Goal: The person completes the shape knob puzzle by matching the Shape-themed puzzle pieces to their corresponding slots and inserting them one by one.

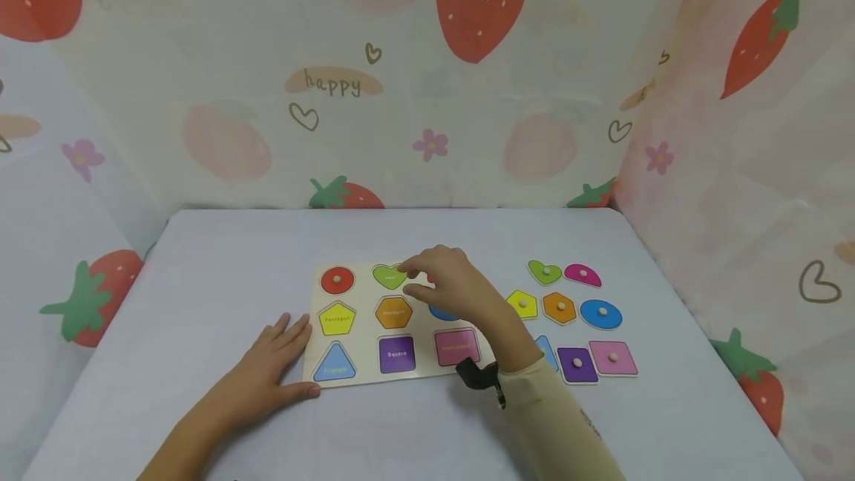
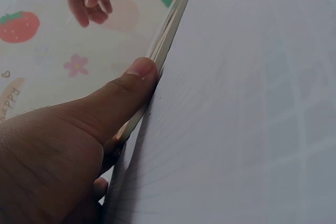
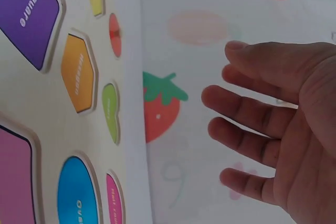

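Observation:
A wooden shape board point(image 1: 366, 289) lies flat on the table. A red circle piece point(image 1: 337, 280) with a knob sits in its top left slot. The other slots show printed colours: a green heart point(image 1: 388, 276), an orange hexagon point(image 1: 393, 312), a purple square point(image 1: 397, 355). My right hand point(image 1: 441, 284) hovers over the board's top row with relaxed, spread fingers point(image 3: 247, 108) and holds nothing. My left hand point(image 1: 267, 370) lies flat on the table at the board's near left corner. Its thumb point(image 2: 126, 93) presses against the board's edge point(image 2: 168, 35).
Loose knobbed pieces lie right of the board: green heart point(image 1: 544, 271), pink piece point(image 1: 582, 274), yellow pentagon point(image 1: 523, 304), orange hexagon point(image 1: 559, 307), blue round piece point(image 1: 600, 314), purple square point(image 1: 577, 364), pink quadrilateral point(image 1: 612, 357). Strawberry-print cloth walls point(image 1: 467, 95) enclose three sides.

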`<move>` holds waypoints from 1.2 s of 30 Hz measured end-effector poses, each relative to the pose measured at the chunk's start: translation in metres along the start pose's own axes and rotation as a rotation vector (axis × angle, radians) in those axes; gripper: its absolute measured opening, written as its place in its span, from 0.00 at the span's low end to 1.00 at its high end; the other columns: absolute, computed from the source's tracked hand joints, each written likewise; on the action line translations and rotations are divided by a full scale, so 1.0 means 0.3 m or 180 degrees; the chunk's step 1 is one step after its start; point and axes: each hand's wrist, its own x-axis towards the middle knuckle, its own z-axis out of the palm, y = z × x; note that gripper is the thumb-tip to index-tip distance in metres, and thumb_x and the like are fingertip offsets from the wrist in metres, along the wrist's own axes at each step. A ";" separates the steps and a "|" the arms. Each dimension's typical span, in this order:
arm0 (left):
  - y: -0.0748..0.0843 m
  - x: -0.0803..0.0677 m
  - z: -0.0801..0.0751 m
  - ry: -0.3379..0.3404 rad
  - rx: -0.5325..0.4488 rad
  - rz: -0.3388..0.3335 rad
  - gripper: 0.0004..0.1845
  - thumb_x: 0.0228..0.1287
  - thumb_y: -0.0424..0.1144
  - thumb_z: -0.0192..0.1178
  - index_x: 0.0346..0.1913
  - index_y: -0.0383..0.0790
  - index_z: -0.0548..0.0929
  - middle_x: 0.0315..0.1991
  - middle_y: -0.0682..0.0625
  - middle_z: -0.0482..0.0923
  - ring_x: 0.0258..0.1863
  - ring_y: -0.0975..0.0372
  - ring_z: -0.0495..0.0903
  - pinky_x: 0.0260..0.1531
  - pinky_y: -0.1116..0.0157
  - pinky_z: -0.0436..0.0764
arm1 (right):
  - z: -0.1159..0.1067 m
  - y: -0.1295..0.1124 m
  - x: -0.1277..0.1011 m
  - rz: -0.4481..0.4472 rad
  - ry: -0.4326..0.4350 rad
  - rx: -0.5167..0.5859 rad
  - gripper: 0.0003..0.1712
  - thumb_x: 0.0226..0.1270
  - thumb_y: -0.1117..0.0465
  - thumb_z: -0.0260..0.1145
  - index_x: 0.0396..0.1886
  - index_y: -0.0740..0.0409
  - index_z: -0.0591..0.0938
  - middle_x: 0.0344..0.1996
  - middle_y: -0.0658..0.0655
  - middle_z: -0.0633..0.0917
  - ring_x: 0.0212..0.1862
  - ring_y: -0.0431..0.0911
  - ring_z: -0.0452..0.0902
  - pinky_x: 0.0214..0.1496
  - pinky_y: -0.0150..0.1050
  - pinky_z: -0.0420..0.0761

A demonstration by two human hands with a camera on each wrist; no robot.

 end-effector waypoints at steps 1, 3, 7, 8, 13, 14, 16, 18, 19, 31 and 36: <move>-0.001 -0.001 -0.003 -0.0004 0.0004 -0.0003 0.59 0.52 0.73 0.68 0.80 0.41 0.61 0.81 0.47 0.56 0.82 0.41 0.45 0.76 0.37 0.52 | -0.006 0.004 0.000 0.0020 0.0013 0.0005 0.21 0.71 0.51 0.71 0.61 0.48 0.85 0.48 0.51 0.89 0.57 0.47 0.78 0.64 0.52 0.75; -0.003 -0.001 -0.004 -0.0036 0.0017 -0.0024 0.59 0.52 0.73 0.68 0.80 0.42 0.60 0.82 0.48 0.55 0.82 0.42 0.45 0.76 0.37 0.52 | -0.020 0.016 -0.005 0.0051 0.0081 -0.0003 0.20 0.71 0.51 0.71 0.60 0.47 0.85 0.48 0.50 0.89 0.57 0.47 0.78 0.64 0.51 0.77; -0.003 0.000 0.001 -0.0099 0.0023 -0.0065 0.60 0.52 0.73 0.67 0.81 0.44 0.59 0.82 0.49 0.53 0.82 0.43 0.44 0.76 0.37 0.52 | -0.064 0.047 -0.027 0.0082 0.0387 0.0080 0.18 0.71 0.54 0.71 0.58 0.49 0.86 0.46 0.50 0.89 0.58 0.48 0.79 0.63 0.49 0.80; -0.002 0.002 0.003 -0.0098 0.0032 -0.0070 0.60 0.52 0.73 0.67 0.81 0.44 0.59 0.82 0.49 0.53 0.82 0.43 0.44 0.76 0.36 0.53 | -0.077 0.057 -0.034 0.0088 0.0471 0.0094 0.18 0.71 0.54 0.71 0.58 0.49 0.86 0.46 0.50 0.89 0.58 0.48 0.79 0.64 0.49 0.80; 0.002 0.007 0.000 -0.0067 0.0039 -0.0085 0.59 0.52 0.72 0.68 0.81 0.43 0.60 0.82 0.48 0.54 0.82 0.41 0.44 0.76 0.35 0.53 | -0.131 0.102 -0.068 0.0150 0.0782 0.0155 0.18 0.71 0.55 0.71 0.58 0.50 0.86 0.49 0.51 0.89 0.62 0.50 0.77 0.66 0.52 0.79; 0.003 0.007 -0.001 -0.0069 0.0039 -0.0091 0.59 0.52 0.72 0.68 0.81 0.43 0.60 0.82 0.48 0.53 0.82 0.41 0.44 0.76 0.35 0.53 | -0.139 0.111 -0.073 0.0165 0.0817 0.0156 0.18 0.71 0.55 0.70 0.58 0.50 0.85 0.49 0.51 0.89 0.62 0.50 0.77 0.67 0.53 0.79; 0.002 0.007 0.000 -0.0081 0.0040 -0.0091 0.59 0.52 0.73 0.68 0.81 0.43 0.60 0.82 0.47 0.53 0.82 0.41 0.44 0.76 0.35 0.52 | -0.154 0.126 -0.085 0.0186 0.0871 0.0155 0.18 0.72 0.56 0.70 0.58 0.51 0.85 0.51 0.52 0.88 0.63 0.51 0.77 0.66 0.53 0.79; -0.001 0.006 0.003 -0.0091 0.0046 -0.0104 0.59 0.52 0.73 0.67 0.81 0.44 0.59 0.83 0.48 0.53 0.82 0.41 0.44 0.76 0.36 0.52 | -0.168 0.142 -0.096 0.0218 0.0911 0.0130 0.18 0.72 0.56 0.69 0.59 0.52 0.85 0.52 0.53 0.88 0.64 0.52 0.76 0.67 0.54 0.79; -0.003 0.006 0.005 -0.0091 0.0050 -0.0106 0.60 0.52 0.74 0.67 0.81 0.44 0.59 0.83 0.48 0.53 0.82 0.41 0.44 0.76 0.36 0.52 | -0.175 0.151 -0.101 0.0245 0.0934 0.0115 0.18 0.72 0.56 0.69 0.59 0.53 0.85 0.53 0.53 0.88 0.64 0.52 0.76 0.67 0.55 0.79; -0.007 0.000 0.010 -0.0065 0.0047 -0.0074 0.60 0.51 0.74 0.67 0.81 0.44 0.60 0.82 0.48 0.53 0.82 0.42 0.44 0.76 0.36 0.52 | -0.232 0.271 -0.165 0.0570 0.1267 0.0080 0.18 0.73 0.57 0.69 0.59 0.56 0.85 0.53 0.56 0.87 0.62 0.55 0.75 0.65 0.57 0.79; -0.002 0.004 0.008 -0.0077 0.0063 -0.0091 0.60 0.51 0.74 0.67 0.81 0.44 0.60 0.83 0.48 0.53 0.82 0.42 0.44 0.76 0.36 0.51 | -0.242 0.327 -0.185 0.0738 0.1316 0.0105 0.18 0.74 0.58 0.68 0.59 0.58 0.84 0.51 0.59 0.87 0.62 0.57 0.74 0.67 0.59 0.75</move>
